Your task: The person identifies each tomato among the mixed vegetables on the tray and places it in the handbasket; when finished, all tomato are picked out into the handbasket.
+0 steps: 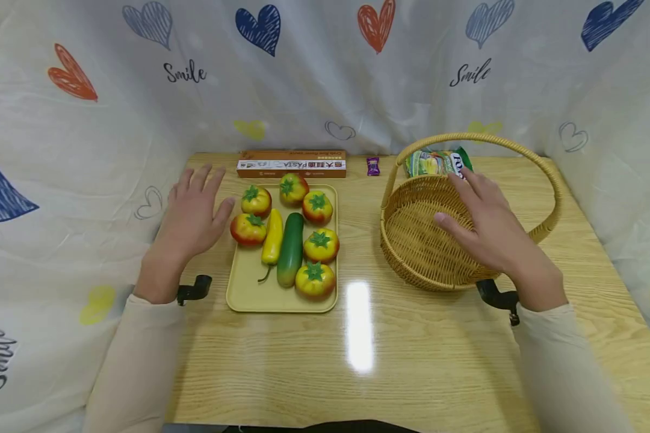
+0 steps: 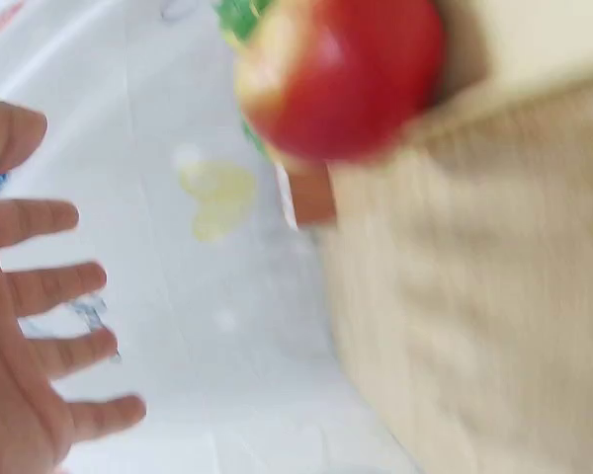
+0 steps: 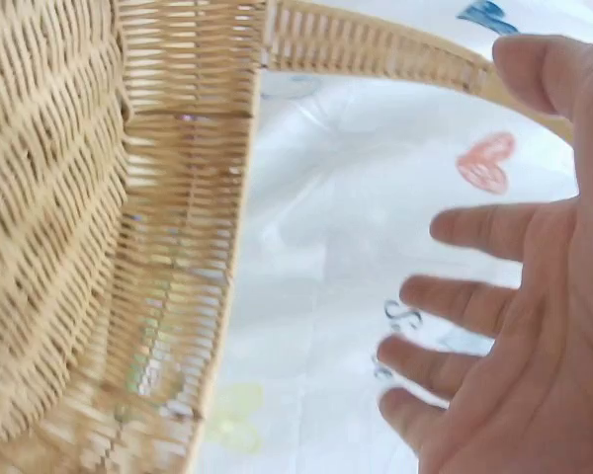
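My left hand (image 1: 195, 213), fingers spread and holding nothing, is just left of a yellow tray (image 1: 249, 297). On the tray lie several red-and-yellow tomatoes (image 1: 315, 281) with green tops, a yellow pepper (image 1: 272, 240) and a green cucumber (image 1: 290, 249). The nearest tomato (image 1: 248, 230) overhangs the tray's left edge and shows large in the left wrist view. Over the right side of a wicker basket (image 1: 419, 240) with a tall arched handle, my right hand (image 1: 490, 225) is spread with nothing in it. The right wrist view shows its fingers apart beside the basket's wall (image 3: 193, 227).
A brown pasta box (image 1: 291, 164) lies behind the tray at the table's back edge. To its right is a small purple packet (image 1: 373, 166). Behind the basket sits a green food bag (image 1: 436, 162). A printed white curtain (image 1: 314, 78) borders the wooden table (image 1: 292, 367).
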### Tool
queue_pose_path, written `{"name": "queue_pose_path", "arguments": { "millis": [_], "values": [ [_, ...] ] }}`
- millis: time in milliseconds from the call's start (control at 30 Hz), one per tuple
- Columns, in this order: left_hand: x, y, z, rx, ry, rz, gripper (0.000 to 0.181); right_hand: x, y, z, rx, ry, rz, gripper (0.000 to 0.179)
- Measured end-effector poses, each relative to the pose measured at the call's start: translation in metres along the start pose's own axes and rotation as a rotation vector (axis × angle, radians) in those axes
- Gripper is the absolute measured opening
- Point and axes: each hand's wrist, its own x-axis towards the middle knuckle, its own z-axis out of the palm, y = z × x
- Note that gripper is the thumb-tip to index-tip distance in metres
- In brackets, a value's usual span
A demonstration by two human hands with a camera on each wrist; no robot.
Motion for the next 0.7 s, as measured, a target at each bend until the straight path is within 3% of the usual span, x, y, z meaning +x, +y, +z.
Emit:
{"name": "queue_pose_path", "arguments": {
  "millis": [200,367,533,700],
  "values": [
    [-0.018,-0.039,-0.002,-0.071,-0.009,0.027,0.059,-0.028,0.005,-0.013,0.051,0.017,-0.029,0.069],
    [-0.029,-0.064,0.001,-0.103,-0.026,0.012,0.057,-0.039,0.006,-0.015,0.074,0.040,-0.062,0.065],
    [-0.031,-0.079,0.011,-0.133,-0.057,0.006,0.055,-0.040,0.003,-0.008,0.132,0.070,-0.091,0.066],
    [-0.024,-0.081,0.022,-0.177,-0.091,0.017,0.054,-0.030,-0.007,0.008,0.182,0.072,-0.169,0.066]
  ]
}}
